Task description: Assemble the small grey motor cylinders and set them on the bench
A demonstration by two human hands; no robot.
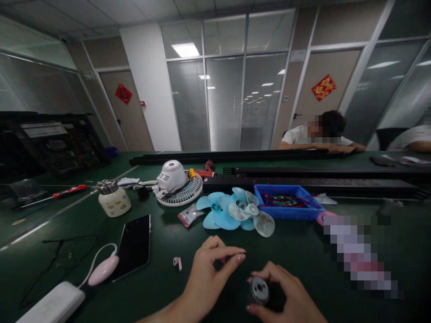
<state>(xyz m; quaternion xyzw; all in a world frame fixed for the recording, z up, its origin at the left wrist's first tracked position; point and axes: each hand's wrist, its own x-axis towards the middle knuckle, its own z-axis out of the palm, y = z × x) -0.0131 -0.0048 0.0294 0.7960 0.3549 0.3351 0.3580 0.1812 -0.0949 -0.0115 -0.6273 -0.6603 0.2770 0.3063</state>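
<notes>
The right hand [286, 291] cups a small motor [260, 290] low on the surface [168, 251] — steadying it — while the left hand [208, 273] pinches thumb and forefinger together just above, seemingly on some tiny part.

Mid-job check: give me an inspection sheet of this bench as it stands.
Surface: dark green bench.
Job's things: small round motor; pale blue fan blades and clear fan blades lying beyond it.
Clutter: phone, white fan housing, blue bin, earbud, screwdriver.
Hands: right hand grips the motor; left hand pinches something small, unclear.
Cables: white cable from the power bank.
Surroundings: seated person, glass partitions.
</notes>
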